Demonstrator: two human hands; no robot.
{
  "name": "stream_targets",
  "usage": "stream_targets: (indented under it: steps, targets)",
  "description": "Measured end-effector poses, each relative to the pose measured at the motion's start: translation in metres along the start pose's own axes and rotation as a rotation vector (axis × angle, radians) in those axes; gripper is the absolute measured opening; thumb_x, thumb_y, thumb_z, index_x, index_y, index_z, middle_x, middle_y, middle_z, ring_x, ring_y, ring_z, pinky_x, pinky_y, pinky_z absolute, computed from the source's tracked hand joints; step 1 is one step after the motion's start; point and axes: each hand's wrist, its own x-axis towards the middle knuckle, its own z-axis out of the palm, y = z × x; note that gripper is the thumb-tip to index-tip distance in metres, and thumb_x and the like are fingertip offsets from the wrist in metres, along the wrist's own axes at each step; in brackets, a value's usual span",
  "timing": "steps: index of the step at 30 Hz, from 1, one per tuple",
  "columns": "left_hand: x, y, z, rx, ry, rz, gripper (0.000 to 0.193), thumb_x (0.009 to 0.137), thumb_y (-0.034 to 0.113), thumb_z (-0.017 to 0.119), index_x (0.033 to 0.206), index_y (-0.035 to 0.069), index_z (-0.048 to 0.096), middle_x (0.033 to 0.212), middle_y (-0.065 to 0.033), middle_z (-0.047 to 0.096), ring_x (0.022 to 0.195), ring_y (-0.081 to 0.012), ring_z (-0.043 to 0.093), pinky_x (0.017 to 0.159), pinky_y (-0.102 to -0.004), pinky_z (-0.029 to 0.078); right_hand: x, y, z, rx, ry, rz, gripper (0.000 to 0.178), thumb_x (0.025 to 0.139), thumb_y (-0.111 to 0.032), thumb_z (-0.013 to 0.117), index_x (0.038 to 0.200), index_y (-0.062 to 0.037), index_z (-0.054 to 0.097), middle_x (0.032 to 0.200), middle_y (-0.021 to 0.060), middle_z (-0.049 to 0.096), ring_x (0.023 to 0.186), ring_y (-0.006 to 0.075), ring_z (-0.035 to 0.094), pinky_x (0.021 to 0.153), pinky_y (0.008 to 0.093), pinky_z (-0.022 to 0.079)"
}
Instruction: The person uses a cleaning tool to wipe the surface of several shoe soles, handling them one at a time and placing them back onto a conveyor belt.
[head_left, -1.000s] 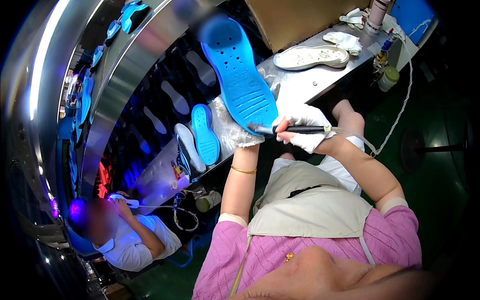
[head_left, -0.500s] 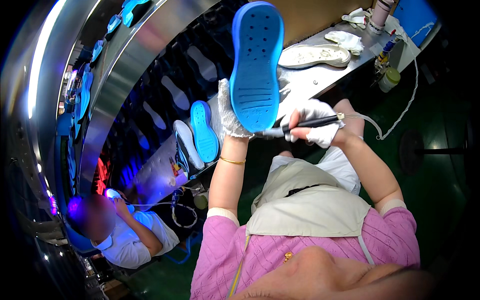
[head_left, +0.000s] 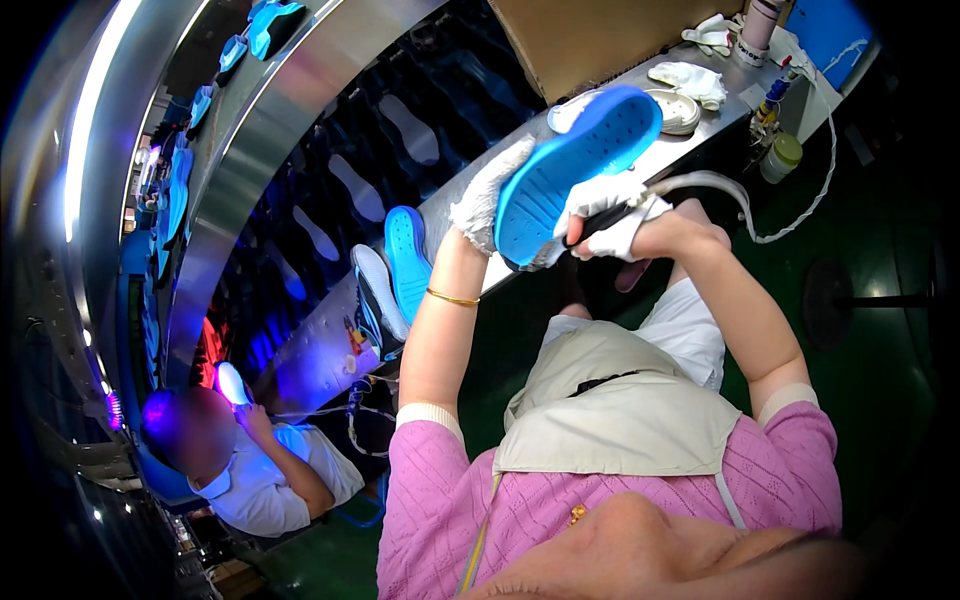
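A blue shoe sole (head_left: 575, 170) is in my gloved left hand (head_left: 490, 195), whose fingers wrap its left side. The sole is tilted, its far end leaning right, with its holed and ridged face toward me. My gloved right hand (head_left: 615, 212) is closed around a black-handled brush (head_left: 601, 221), with some bare fingers showing. A pale hose (head_left: 715, 180) runs from the brush's back end. The brush tip lies at the sole's near end; whether it touches is hard to tell. Left of my left arm, another blue sole (head_left: 407, 262) rests beside a grey-white sole (head_left: 379, 285).
White soles (head_left: 676, 112) and a white cloth (head_left: 690, 82) lie on the metal bench (head_left: 738, 78). A cardboard box (head_left: 590, 40) stands behind. A green-lidded jar (head_left: 782, 156) hangs at the right. A co-worker (head_left: 280, 475) sits at the left, holding a lit sole.
The held sole has tilted to the right and come lower, and my left hand has turned with it. My right hand and brush have shifted slightly; the hose now bows upward.
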Motion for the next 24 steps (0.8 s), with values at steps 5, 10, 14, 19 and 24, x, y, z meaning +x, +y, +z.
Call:
stream_targets:
  steps: [5,10,14,19,24]
  targets:
    - [0.010,-0.005,-0.001,0.004,-0.119,-0.040,0.038,0.095,0.032,0.060,0.117,0.002,0.063,0.103,-0.0102,0.069,0.085,-0.0185,0.067,0.074,-0.0293,0.057,0.002,-0.005,-0.013,0.062,0.046,0.040,0.015,0.070,0.002,0.072,0.080,-0.0047,0.064,0.086,0.0047,0.066,0.085,0.0153,0.064,0.076,0.0286,0.052]
    - [0.007,-0.004,-0.004,0.138,-0.071,-0.041,0.039,0.095,0.033,0.059,0.120,0.002,0.062,0.104,-0.0112,0.068,0.090,-0.0192,0.067,0.078,-0.0309,0.057,-0.007,-0.005,-0.031,-0.196,-0.022,0.117,0.015,0.066,0.002,0.071,0.078,-0.0050,0.064,0.083,0.0061,0.067,0.083,0.0196,0.064,0.076,0.0304,0.051]
    - [0.001,-0.010,-0.005,-0.102,-0.226,-0.097,0.052,0.098,0.043,0.051,0.128,0.001,0.055,0.112,-0.0169,0.066,0.096,-0.0276,0.067,0.080,-0.0375,0.059,-0.018,-0.011,-0.027,0.164,0.128,0.180,0.012,0.074,0.005,0.070,0.082,-0.0030,0.064,0.079,0.0026,0.065,0.078,0.0119,0.061,0.071,0.0260,0.051]
    - [0.006,-0.036,-0.004,-0.607,-0.487,0.143,0.074,0.096,0.060,0.037,0.140,0.000,0.042,0.129,-0.0246,0.056,0.111,-0.0403,0.060,0.098,-0.0518,0.049,-0.020,-0.008,0.038,-0.051,0.346,-0.058,0.015,0.077,-0.005,0.076,0.089,-0.0042,0.067,0.081,0.0036,0.066,0.075,0.0120,0.063,0.071,0.0263,0.051]
    - [0.000,-0.055,-0.014,-0.651,-0.691,0.266,0.074,0.095,0.059,0.038,0.144,0.003,0.037,0.137,-0.0216,0.051,0.122,-0.0359,0.053,0.105,-0.0485,0.044,-0.019,-0.006,0.040,0.193,0.297,0.045,0.005,0.081,-0.003,0.072,0.085,-0.0026,0.069,0.075,0.0031,0.067,0.069,0.0090,0.063,0.065,0.0238,0.051]
